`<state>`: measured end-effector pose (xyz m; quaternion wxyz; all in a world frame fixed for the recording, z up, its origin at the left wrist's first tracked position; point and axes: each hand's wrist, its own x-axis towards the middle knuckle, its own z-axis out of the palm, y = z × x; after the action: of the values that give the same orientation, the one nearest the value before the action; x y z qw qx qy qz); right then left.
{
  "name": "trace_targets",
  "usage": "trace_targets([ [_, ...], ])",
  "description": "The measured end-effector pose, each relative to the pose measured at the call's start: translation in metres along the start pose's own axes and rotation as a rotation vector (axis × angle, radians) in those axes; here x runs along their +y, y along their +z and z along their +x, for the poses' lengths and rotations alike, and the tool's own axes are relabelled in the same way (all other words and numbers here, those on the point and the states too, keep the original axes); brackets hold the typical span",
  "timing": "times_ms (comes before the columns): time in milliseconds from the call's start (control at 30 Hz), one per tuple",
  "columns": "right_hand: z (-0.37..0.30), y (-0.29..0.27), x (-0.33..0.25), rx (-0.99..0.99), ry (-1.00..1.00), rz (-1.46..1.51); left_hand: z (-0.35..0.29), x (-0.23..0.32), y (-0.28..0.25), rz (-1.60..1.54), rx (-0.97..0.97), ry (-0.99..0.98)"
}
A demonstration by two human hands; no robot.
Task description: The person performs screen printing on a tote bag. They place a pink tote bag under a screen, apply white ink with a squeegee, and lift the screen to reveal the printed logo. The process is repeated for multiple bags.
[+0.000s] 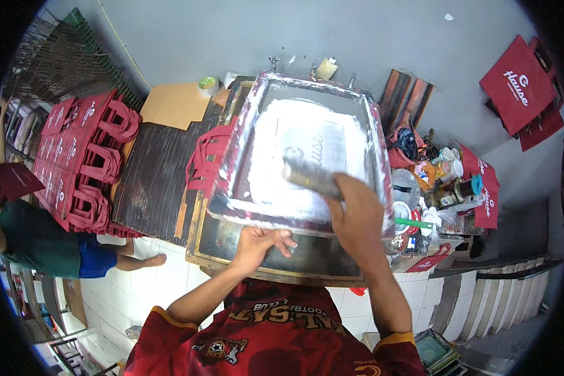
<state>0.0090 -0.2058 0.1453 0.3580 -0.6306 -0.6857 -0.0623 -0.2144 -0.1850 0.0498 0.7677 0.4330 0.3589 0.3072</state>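
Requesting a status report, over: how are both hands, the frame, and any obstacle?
Right hand gripping scraper over frame. Left hand at frame's near edge, grip unclear. White paint spread inside frame. No obstruction seen; red bag beside left edge.

On my feed, the framed screen (376, 138) carries grey lettering and a round emblem in its mesh. Left of that screen, I see white lettering across the stacked red bags (59, 156). Right of it, I make out white lettering with a round emblem on the hanging red bag (517, 94), plus white letters on the lower red bag (490, 183). Below it, the red shirt (276, 344) bears large gold-toned block letters and a football crest.
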Motion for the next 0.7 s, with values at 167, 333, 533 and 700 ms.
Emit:
trace_targets([
  [167,-0.046,0.061,0.02,-0.216,-0.074,-0.156,-0.005,-0.042,-0.014,0.113,0.079,-0.152],
  [333,0.016,0.022,0.019,-0.443,0.084,-0.024,-0.004,-0.045,-0.021,0.097,0.048,-0.175],
  [533,-0.013,0.017,-0.003,-0.59,-0.037,-0.061,-0.005,-0.041,-0.019,0.071,0.06,-0.167],
  [700,-0.001,0.053,0.025,-0.465,-0.16,-0.181,-0.005,-0.04,-0.02,0.069,0.06,-0.22],
])
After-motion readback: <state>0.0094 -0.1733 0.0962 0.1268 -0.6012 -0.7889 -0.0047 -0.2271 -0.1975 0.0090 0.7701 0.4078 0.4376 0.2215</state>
